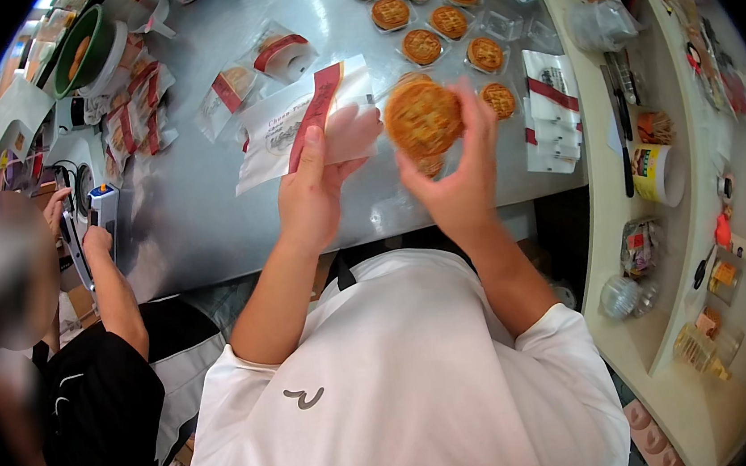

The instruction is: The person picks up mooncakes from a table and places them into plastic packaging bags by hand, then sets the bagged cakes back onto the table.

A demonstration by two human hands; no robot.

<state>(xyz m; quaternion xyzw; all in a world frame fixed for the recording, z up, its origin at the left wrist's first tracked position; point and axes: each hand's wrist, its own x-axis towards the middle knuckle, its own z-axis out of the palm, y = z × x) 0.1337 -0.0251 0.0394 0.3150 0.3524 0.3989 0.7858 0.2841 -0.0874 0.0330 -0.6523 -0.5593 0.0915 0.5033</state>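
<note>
My left hand point(315, 195) grips a white paper-and-film pastry bag point(282, 130) with a red band and printed writing. Its mouth faces right, and my fingers show through the translucent side. Between the thumb and fingers of my right hand point(458, 177) is a round golden-brown mooncake point(423, 119) with a patterned top, held up just right of the bag and apart from it. Behind and below it, other mooncakes on the table are partly hidden. Rows of mooncakes point(422, 47) in clear plastic trays lie beyond my right hand.
Bagged mooncakes point(281, 50) lie on the metal table point(211, 235), with more heaped at left point(139, 114). Flat bags point(551, 111) are stacked at the right edge. A co-worker point(112, 393) at left handles a bag sealer point(104, 205). Cluttered shelves point(614, 223) border the right.
</note>
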